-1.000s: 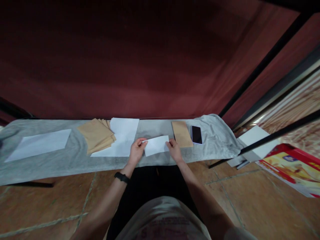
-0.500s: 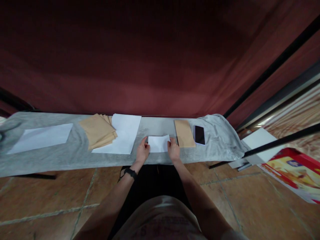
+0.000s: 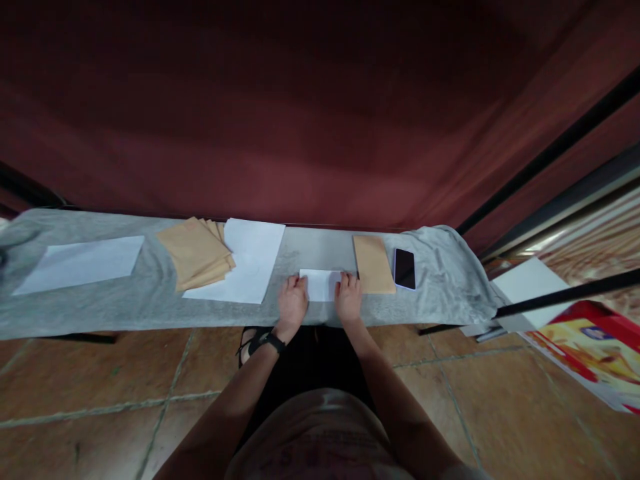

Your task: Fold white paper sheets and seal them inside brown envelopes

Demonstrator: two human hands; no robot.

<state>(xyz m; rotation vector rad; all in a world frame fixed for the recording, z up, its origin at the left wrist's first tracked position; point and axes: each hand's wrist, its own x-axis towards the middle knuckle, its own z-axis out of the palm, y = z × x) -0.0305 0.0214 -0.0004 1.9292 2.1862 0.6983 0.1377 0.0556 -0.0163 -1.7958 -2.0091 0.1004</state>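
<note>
A small folded sheet of white paper (image 3: pixel 321 285) lies flat at the front of the cloth-covered table, between both hands. My left hand (image 3: pixel 293 302) is closed over its left end, fingers bent on the paper. On the opposite end, my right hand (image 3: pixel 349 299) grips with bent fingertips; the thumbs are mostly hidden. Just right of that hand rests a brown envelope (image 3: pixel 375 265). To the left, larger white sheets (image 3: pixel 257 257) lie partly under a fanned stack of brown envelopes (image 3: pixel 195 252).
A phone (image 3: pixel 405 269) lies right of the single envelope. Another white sheet (image 3: pixel 85 263) is at the far left on the grey cloth (image 3: pixel 150 310). Black metal bars (image 3: pixel 570 297) and a red and yellow box (image 3: pixel 595 353) stand at the right. Behind the table hangs dark red fabric (image 3: pixel 300 153).
Both hands have turned palms downward, and the fingers now lie over the paper's ends. The paper's raised edge has come down flatter on the table. The view has shifted slightly.
</note>
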